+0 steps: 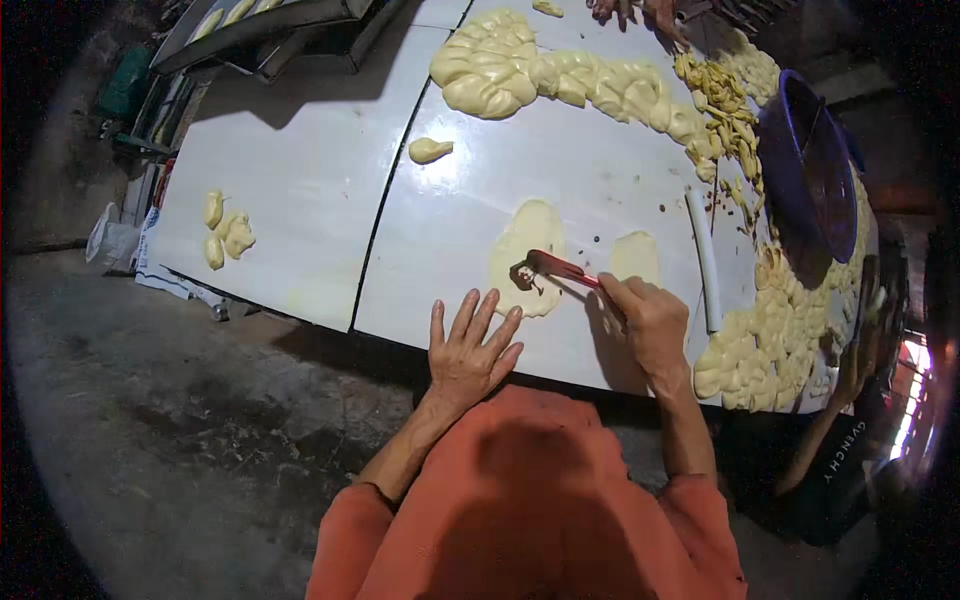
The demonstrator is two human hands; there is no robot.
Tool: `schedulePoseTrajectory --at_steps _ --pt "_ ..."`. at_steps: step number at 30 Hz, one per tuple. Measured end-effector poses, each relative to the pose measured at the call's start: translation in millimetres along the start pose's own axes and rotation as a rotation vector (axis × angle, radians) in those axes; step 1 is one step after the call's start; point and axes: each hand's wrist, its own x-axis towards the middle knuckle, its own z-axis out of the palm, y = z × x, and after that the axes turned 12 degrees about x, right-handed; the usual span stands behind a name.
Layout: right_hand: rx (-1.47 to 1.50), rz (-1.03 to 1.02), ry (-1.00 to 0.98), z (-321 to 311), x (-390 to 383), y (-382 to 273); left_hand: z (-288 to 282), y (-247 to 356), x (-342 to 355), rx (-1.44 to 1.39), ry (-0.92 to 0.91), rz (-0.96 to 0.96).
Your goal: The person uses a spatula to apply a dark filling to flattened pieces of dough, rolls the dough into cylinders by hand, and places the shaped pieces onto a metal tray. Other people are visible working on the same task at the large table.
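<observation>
A flattened oval of pale dough (538, 230) lies on the white tabletop in front of me, with a dark brown, paste-like smear (522, 275) on its lower part. In my right hand (650, 325) is a red-handled spatula (575, 275), its brown-coated blade tip at the smear. My left hand (468, 350) rests palm down by the table's near edge, fingers spread, fingertips close to the dough's lower left rim. Just beyond the right hand lies a second flat dough piece (635, 257), partly covered by that hand's side.
A white rod (704, 260) lies to the right. Many dough pieces (775, 340) and a purple basin (810, 170) stand beyond it. More dough (490, 65) runs along the back; small lumps (230, 232) sit left. Trays (300, 30) jut in top left. Another person's hands (640, 12) show at the far edge.
</observation>
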Motion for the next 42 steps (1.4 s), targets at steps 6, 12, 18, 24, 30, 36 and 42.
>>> schedulePoseTrajectory --at_steps 6,12,18,24,30,36,42 --pt "0.07 0.209 0.099 10 -15 -18 0 4 3 -0.04 -0.028 0.002" --pt "0.238 0.353 0.042 19 -26 -26 -2 18 38 -0.091 -0.079 0.064" --pt "0.318 0.448 0.076 7 -31 -18 -7 7 45 -0.001 -0.23 -0.043" --pt "0.363 0.45 0.072 10 -37 -8 -8 -1 23 0.018 -0.265 0.03" --pt "1.328 0.908 0.078 -22 -27 41 -7 5 24 0.035 -0.261 -0.031" --pt "1.442 0.661 0.725 -103 -45 165 11 6 14 0.134 -0.019 -0.021" --pt "0.353 1.058 0.978 -200 -83 311 8 4 15 0.133 0.004 0.006"
